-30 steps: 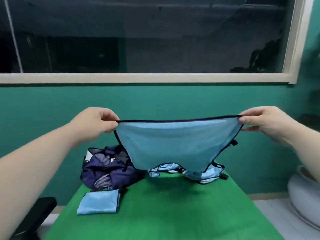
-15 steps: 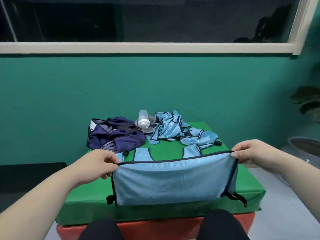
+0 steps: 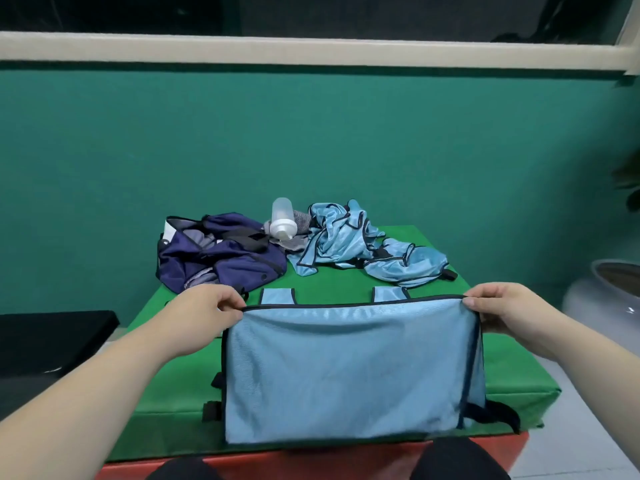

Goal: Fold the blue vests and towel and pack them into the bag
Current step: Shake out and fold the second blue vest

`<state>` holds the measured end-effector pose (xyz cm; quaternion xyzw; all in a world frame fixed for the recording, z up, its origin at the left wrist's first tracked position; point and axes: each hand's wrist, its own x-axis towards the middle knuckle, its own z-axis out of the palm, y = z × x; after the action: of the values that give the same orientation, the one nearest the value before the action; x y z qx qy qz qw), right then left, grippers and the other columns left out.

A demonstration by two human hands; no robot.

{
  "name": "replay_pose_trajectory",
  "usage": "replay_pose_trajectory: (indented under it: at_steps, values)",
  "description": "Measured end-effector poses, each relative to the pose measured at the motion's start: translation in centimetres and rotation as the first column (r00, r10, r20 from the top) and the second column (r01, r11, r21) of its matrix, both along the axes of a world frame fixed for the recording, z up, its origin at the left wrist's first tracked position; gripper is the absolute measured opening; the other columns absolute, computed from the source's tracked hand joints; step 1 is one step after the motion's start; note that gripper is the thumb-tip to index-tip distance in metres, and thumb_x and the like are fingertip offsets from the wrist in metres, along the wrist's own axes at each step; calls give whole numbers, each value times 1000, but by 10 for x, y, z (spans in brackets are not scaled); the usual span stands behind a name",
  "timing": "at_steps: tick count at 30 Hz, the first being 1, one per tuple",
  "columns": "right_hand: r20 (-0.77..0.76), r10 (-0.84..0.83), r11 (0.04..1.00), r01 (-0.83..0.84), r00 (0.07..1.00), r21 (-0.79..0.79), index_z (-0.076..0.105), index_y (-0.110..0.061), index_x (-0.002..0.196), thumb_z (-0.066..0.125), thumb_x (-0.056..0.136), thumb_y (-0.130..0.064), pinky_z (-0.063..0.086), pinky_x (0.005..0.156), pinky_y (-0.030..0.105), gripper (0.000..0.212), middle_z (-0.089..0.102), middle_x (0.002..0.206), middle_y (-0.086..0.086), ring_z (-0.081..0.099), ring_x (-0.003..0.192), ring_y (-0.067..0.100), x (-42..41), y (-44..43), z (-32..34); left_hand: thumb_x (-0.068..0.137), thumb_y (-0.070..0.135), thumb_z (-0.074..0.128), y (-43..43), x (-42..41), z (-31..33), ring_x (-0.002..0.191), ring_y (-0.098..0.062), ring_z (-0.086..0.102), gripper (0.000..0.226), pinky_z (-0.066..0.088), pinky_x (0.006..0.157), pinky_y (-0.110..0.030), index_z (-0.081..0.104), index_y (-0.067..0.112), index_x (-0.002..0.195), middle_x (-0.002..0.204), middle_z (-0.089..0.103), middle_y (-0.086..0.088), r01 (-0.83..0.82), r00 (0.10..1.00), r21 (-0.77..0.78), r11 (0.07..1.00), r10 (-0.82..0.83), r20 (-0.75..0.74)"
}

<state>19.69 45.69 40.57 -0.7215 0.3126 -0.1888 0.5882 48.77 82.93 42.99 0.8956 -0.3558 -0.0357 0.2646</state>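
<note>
Near half of the counter [image 3: 346, 282]: one vest [image 3: 346, 368] spread across it, two straps lying on the far side, lower edge reaching over the near edge. My left hand [image 3: 207, 306] holds its far-left corner, my right hand [image 3: 498, 306] its far-right corner. Far left on the counter: the bag [image 3: 221, 258]. Just right of it: a bottle [image 3: 282, 220] lying on a crumpled cloth [image 3: 298, 239]. Far right: a heap of vests [image 3: 353, 244], touching that cloth.

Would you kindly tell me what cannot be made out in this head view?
Bag contents: head view, hidden by its own folds and straps.
Held vest back layer: head view, covered by its front panel.
Number of vests in the crumpled heap: head view, tangled together.
Gray cloth: head view, partly behind the bottle.
</note>
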Motion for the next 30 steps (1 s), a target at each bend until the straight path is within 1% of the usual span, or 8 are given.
replay_pose_trajectory:
  at_steps: [2, 3, 8, 11, 16, 20, 26, 30]
  values:
    - [7, -35, 999, 35, 999, 6, 70, -8, 80, 82, 77, -17, 51, 70, 37, 15, 51, 77, 13, 49, 66, 21, 18, -8, -6, 90, 26, 68, -14, 16, -10, 63, 3, 57, 8, 38, 53, -17, 68, 33, 86, 83, 68, 17, -17, 1000, 7, 1000, 17, 9]
    - [-2, -54, 998, 54, 999, -18, 70, -7, 81, 74, 85, -9, 51, 72, 38, 6, 53, 77, 13, 49, 67, 21, 28, -16, -11, 90, 26, 67, -22, 24, -15, 65, 1, 57, 8, 38, 54, -18, 68, 33, 86, 85, 68, 17, -24, 1000, 2, 1000, 24, 0]
    - [-45, -146, 985, 140, 988, -103, 72, -6, 87, 70, 91, -9, 54, 73, 37, 6, 68, 79, 7, 59, 69, 19, 82, -49, -35, 91, 25, 64, -63, 74, -44, 82, 2, 59, 14, 44, 73, -27, 64, 37, 84, 87, 66, 20, -62, 998, -14, 998, 62, 26]
    - [-59, -216, 960, 201, 975, -194, 75, -11, 86, 73, 89, -16, 53, 77, 38, 6, 72, 85, 6, 61, 74, 21, 115, -69, -52, 92, 25, 62, -91, 104, -59, 81, 0, 58, 12, 42, 69, -27, 64, 36, 87, 88, 66, 18, -92, 995, -20, 996, 93, 34]
    - [-89, -305, 903, 259, 948, -342, 73, -17, 85, 71, 89, -21, 44, 68, 29, 7, 70, 86, 2, 58, 76, 19, 161, -94, -74, 95, 23, 58, -136, 146, -84, 80, -5, 59, 12, 42, 66, -27, 65, 32, 91, 88, 65, 16, -119, 992, -14, 993, 119, 41]
    - [-193, -304, 872, 191, 933, -450, 71, -21, 81, 69, 90, -22, 43, 64, 30, 10, 70, 82, 3, 58, 71, 21, 185, -112, -94, 94, 22, 59, -161, 172, -113, 77, -8, 60, 10, 48, 72, -32, 64, 29, 89, 83, 65, 15, -120, 993, 47, 992, 119, 27]
    - [-319, -313, 830, 95, 895, -549, 71, -25, 87, 69, 91, -31, 43, 56, 27, 8, 69, 78, -4, 61, 70, 15, 204, -133, -119, 93, 26, 60, -179, 193, -149, 83, -17, 61, 8, 50, 75, -36, 63, 31, 87, 82, 65, 13, -131, 989, 89, 987, 125, 73]
    - [-381, -308, 812, 33, 872, -583, 67, -28, 88, 71, 90, -37, 54, 69, 33, 9, 68, 82, -8, 62, 76, 13, 207, -137, -131, 93, 30, 61, -182, 193, -161, 94, -24, 59, 12, 52, 79, -41, 67, 26, 102, 97, 68, 4, -131, 972, 164, 978, 94, 216]
